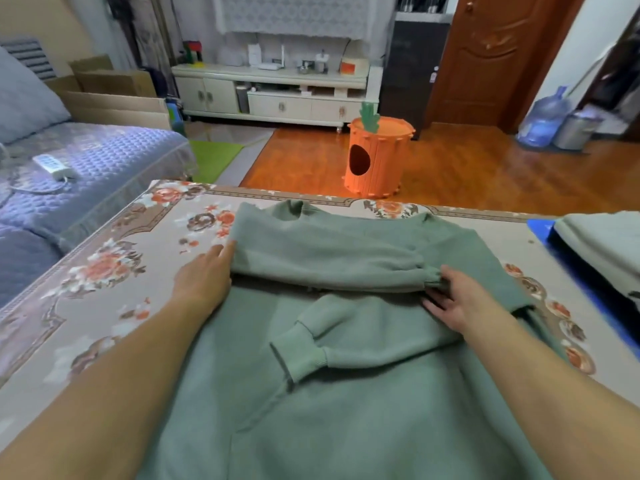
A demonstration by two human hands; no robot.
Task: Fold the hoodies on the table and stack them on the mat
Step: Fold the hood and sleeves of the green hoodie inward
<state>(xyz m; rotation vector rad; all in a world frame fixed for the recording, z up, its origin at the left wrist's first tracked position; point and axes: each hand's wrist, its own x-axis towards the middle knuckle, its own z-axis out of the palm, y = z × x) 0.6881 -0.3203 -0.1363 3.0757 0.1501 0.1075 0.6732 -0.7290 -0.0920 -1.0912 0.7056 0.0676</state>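
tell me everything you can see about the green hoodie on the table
The green hoodie looks like soft fleece with ribbed cuffs. It lies flat on the floral table cover, both sleeves folded across the body. The left hand rests at its left folded edge; the right hand pinches the upper sleeve's cuff.

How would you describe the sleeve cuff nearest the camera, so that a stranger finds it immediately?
On the flowered table lies a green hoodie. Two sleeves cross its middle. The cuff ends the nearer sleeve, a ribbed band pointing left, touched by no hand, unlike the far cuff at the right hand.
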